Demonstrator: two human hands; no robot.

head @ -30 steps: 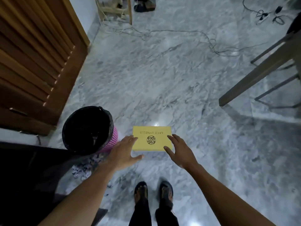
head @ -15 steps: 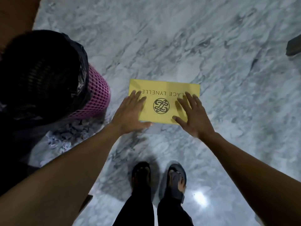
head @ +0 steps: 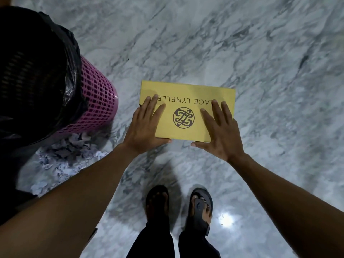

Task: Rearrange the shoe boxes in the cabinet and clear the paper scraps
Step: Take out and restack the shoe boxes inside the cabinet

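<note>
both hands flat on yellow box — fingers straight

Since a second ago, the left hand and right hand have moved from hovering at the near corners of the yellow shoe box to lying flat on its lid, fingers spread, as the view tipped down and closer.
</note>
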